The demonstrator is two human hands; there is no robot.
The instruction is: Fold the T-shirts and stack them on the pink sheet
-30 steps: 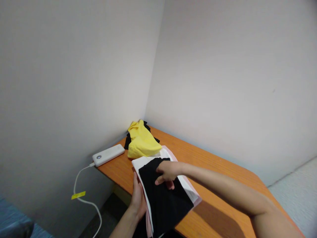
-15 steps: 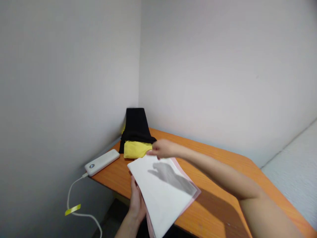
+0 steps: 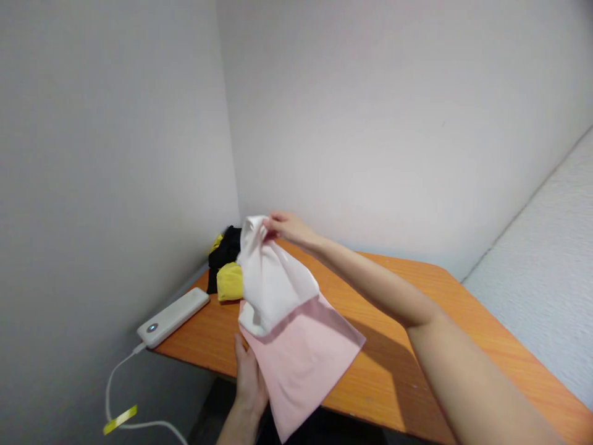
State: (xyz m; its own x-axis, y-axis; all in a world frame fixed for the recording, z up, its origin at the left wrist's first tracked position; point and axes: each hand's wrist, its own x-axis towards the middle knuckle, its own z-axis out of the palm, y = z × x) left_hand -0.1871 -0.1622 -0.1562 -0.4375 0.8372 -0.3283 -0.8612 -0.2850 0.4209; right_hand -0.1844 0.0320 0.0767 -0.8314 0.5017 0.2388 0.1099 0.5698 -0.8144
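A single camera, worn on the person's head, looked forward and down into a room corner where two pale walls met. It sat close above the near edge of the orange counter [image 3: 407,321], so both forearms entered from the bottom of the frame. The view faced the corner slightly from the right, with the counter running off to the lower right. No second view shared the scene.

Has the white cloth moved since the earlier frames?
Yes. The right hand has lifted the white cloth off the pink cloth, toward the wall corner.
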